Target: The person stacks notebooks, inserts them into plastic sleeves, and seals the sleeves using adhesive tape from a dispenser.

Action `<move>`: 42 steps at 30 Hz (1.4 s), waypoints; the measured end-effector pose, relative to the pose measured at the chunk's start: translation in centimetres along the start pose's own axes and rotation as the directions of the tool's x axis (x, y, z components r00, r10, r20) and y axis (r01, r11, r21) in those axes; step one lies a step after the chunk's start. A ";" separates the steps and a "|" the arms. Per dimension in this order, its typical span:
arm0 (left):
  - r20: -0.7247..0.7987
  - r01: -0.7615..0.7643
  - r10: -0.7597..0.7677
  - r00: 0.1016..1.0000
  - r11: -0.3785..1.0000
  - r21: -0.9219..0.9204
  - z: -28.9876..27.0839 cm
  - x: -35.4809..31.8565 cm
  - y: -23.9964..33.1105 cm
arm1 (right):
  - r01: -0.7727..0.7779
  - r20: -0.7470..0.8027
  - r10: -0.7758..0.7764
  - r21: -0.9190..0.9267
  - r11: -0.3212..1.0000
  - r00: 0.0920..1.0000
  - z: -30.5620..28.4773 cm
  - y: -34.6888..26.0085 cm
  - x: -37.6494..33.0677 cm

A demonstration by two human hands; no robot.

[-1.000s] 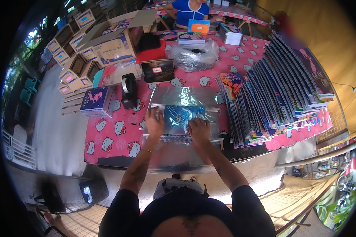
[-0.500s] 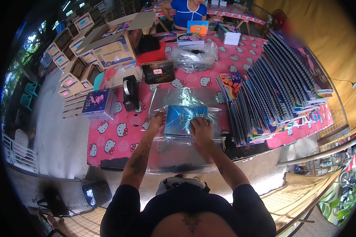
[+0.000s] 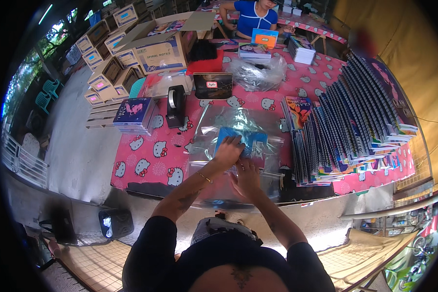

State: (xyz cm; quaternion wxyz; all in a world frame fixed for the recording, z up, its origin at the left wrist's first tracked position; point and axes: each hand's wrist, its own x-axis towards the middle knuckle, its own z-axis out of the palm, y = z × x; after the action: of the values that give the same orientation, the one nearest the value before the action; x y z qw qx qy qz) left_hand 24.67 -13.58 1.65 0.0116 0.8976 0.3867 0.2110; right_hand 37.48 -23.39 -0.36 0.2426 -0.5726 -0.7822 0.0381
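Blue spiral notebooks (image 3: 254,141) lie on a sheet of clear plastic (image 3: 207,127) at the table's front middle, with the spiral edge away from me. Flat on the top cover rests my left hand (image 3: 228,153), its fingers stretched forward. My right hand (image 3: 246,178) lies just nearer to me, over the plastic at the notebooks' near edge, fingers apart and nothing visibly gripped. The two hands come close together and hide part of the cover. Whether the plastic lies over or only under the notebooks, I cannot tell.
Rows of spiral notebooks (image 3: 348,117) crowd the right side. At left stand a notebook stack (image 3: 134,117) and a black tape dispenser (image 3: 175,109). Beyond are a dark pouch (image 3: 212,86), bunched plastic (image 3: 258,73) and a carton (image 3: 160,54). A person (image 3: 255,19) sits across the table.
My left hand has moved from the notebooks' left edge onto their cover. My right hand has slid off the cover toward me. The whole view has shifted slightly.
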 end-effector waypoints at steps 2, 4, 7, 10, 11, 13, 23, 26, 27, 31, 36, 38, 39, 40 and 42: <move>-0.005 -0.081 0.082 0.997 0.997 0.010 -0.4 -0.2 0.2 | -0.002 -0.025 0.000 -0.078 0.997 1.000 -0.2 -1.4 -0.2; -0.025 -0.009 0.007 1.000 0.999 -0.049 0.5 -1.2 0.5 | 0.012 -0.029 -0.018 -0.195 0.981 0.999 1.2 -1.6 -0.5; -0.039 0.054 -0.057 0.998 0.995 -0.089 0.8 -1.4 1.8 | 0.020 -0.081 -0.050 -0.344 0.939 0.995 3.1 -0.5 -0.4; 0.014 0.174 -0.178 0.984 0.944 -0.280 1.5 -1.9 1.6 | 0.012 -0.010 -0.016 -0.284 0.959 1.000 2.4 -0.1 -0.1; 0.044 0.223 -0.223 0.974 0.905 -0.363 1.5 -2.1 1.2 | 0.004 0.033 0.003 -0.231 0.973 0.999 1.9 0.0 0.3; 0.253 0.361 -0.267 0.930 0.797 -0.484 -1.3 -1.0 1.7 | -0.106 0.132 0.084 0.174 0.979 0.988 1.8 3.6 0.7; -0.016 0.078 -0.083 0.996 0.977 -0.197 3.3 -3.7 0.5 | 0.175 0.138 -0.145 -0.241 0.955 0.980 -1.7 4.2 1.8; -0.101 0.241 -0.228 0.968 0.959 0.148 -0.9 -6.8 -0.1 | 0.209 0.143 -0.176 -0.273 0.939 0.974 -1.9 4.6 1.6; -0.156 0.328 -0.297 0.942 0.913 0.243 -2.2 -8.4 -1.6 | 0.200 0.142 -0.166 -0.278 0.939 0.976 -2.1 4.8 1.4; -0.422 0.608 -0.675 0.605 0.734 -0.303 -3.6 -11.5 -18.1 | 0.187 0.184 -0.149 -0.214 0.959 0.972 -2.7 3.7 2.0; 0.316 0.639 -0.923 0.221 -0.107 -0.762 -9.3 -6.0 -25.5 | 0.178 0.200 -0.132 -0.229 0.957 0.971 -3.0 3.4 2.1; 0.187 0.473 -0.911 0.368 0.010 -0.881 -8.6 -5.7 -25.1 | 0.187 0.168 -0.146 -0.256 0.948 0.975 -2.7 3.7 2.0; 0.115 0.377 -0.895 0.432 0.063 -0.924 -8.1 -5.6 -24.8 | 0.179 0.172 -0.138 -0.255 0.950 0.975 -2.5 4.0 1.8; 0.133 0.265 -0.905 0.403 -0.023 -0.964 -7.1 -6.3 -23.9 | 0.172 0.177 -0.129 -0.255 0.952 0.976 -2.4 4.3 1.5; 0.170 0.023 -0.923 0.346 -0.173 -0.985 -4.0 -8.5 -23.4 | 0.176 0.150 -0.140 -0.264 0.948 0.979 -2.4 4.4 1.5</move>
State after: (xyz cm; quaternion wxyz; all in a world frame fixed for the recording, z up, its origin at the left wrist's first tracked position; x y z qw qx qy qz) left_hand 1.81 -3.72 -2.14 0.5204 0.2230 0.4769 0.6723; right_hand 41.99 -21.00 0.75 0.1117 -0.5325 -0.8373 -0.0537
